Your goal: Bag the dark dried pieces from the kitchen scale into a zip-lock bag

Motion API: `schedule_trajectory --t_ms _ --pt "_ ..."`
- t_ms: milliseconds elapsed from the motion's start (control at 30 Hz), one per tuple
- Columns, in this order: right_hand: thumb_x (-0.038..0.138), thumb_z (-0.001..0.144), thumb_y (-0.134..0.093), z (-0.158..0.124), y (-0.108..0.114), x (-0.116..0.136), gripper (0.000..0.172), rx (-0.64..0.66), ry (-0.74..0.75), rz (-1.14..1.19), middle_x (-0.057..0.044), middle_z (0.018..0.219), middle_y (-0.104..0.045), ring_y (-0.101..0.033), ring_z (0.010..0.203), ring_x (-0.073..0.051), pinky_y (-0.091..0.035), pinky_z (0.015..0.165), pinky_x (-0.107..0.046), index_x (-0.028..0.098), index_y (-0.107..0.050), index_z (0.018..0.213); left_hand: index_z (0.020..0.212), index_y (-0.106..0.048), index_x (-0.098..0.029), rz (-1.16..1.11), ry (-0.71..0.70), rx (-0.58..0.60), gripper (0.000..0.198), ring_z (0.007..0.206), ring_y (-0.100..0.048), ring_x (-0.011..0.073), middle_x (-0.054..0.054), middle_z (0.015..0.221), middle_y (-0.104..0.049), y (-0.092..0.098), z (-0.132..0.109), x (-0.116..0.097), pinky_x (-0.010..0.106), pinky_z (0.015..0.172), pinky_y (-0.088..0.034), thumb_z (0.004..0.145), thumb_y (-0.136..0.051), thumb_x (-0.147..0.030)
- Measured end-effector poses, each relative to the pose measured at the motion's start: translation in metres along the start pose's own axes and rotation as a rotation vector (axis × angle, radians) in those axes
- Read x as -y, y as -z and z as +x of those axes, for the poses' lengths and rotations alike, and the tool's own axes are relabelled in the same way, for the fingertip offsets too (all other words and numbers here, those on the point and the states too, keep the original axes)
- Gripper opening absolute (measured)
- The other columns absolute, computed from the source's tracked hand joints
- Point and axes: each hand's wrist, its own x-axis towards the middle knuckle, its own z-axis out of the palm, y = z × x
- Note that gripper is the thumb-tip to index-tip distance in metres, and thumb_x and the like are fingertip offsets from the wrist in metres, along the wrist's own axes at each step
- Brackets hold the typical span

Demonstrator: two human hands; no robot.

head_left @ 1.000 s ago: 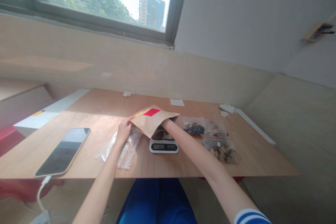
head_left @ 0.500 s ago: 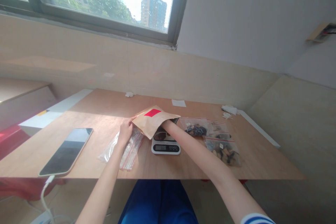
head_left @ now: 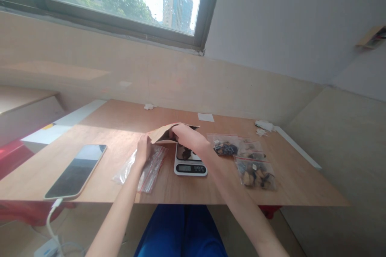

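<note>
A brown paper bag [head_left: 160, 133] is tilted above a white kitchen scale [head_left: 190, 170], its mouth facing right. My left hand [head_left: 144, 147] is closed on the bag's left end. My right hand [head_left: 184, 135] reaches into the open mouth; its fingertips are hidden inside, so whether they grip anything does not show. Dark dried pieces [head_left: 186, 153] lie on the scale's plate, partly covered by my right hand and wrist. The scale's display is lit, but its figures are too small to read. Clear zip bags [head_left: 153, 168] lie flat under and beside my left forearm.
Right of the scale lie several zip bags with dried contents, among them a dark-filled bag [head_left: 224, 147] and a tan-and-dark one [head_left: 256, 173]. A phone [head_left: 76, 172] with a charging cable [head_left: 52, 217] is at the left. White paper [head_left: 206, 117] lies near the wall.
My right hand has drawn back and risen, so more of it shows at the bag's mouth. The bag has tipped, turning its red label out of sight and its opening upward.
</note>
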Motion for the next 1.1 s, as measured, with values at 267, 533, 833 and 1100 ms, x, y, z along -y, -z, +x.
schedule_trajectory --t_ms 267,533,833,1100 --pt "0.006 0.082 -0.041 -0.047 0.060 0.018 0.023 -0.259 0.089 0.183 -0.002 0.092 -0.062 -0.057 0.088 -0.013 -0.043 0.079 -0.025 0.018 -0.059 0.088 0.094 -0.055 -0.016 0.048 0.058 -0.067 0.032 0.094 -0.055 0.0261 0.013 0.097 -0.060 0.001 0.001 -0.004 0.038 0.081 -0.043 0.084 -0.028 -0.031" --pt "0.018 0.081 -0.051 -0.102 -0.002 -0.041 0.009 -0.334 -0.191 0.369 -0.003 0.088 -0.062 -0.059 0.083 -0.014 -0.047 0.076 -0.026 0.018 -0.059 0.086 0.096 -0.051 -0.017 0.052 0.208 -0.044 0.031 0.100 -0.054 0.0242 0.013 0.100 -0.060 0.000 0.005 -0.005 0.035 0.085 -0.041 0.086 -0.030 -0.036" --pt "0.005 0.082 -0.041 -0.122 -0.051 -0.060 0.021 -0.271 -0.134 0.268 -0.004 0.091 -0.058 -0.056 0.090 -0.015 -0.044 0.082 -0.030 0.019 -0.057 0.086 0.107 -0.049 -0.017 0.010 0.287 -0.042 0.036 0.090 -0.058 0.0234 0.010 0.091 -0.062 0.001 0.004 -0.004 0.034 0.079 -0.043 0.083 -0.036 -0.041" --pt "0.006 0.084 -0.040 -0.130 -0.055 -0.059 0.024 -0.388 -0.132 0.036 -0.007 0.099 -0.058 -0.051 0.098 -0.021 -0.042 0.087 -0.038 0.020 -0.058 0.092 0.108 -0.043 -0.019 -0.059 0.306 -0.146 0.036 0.070 -0.057 0.0207 -0.002 0.065 -0.053 0.001 0.002 -0.003 0.034 0.069 -0.044 0.077 -0.048 -0.035"
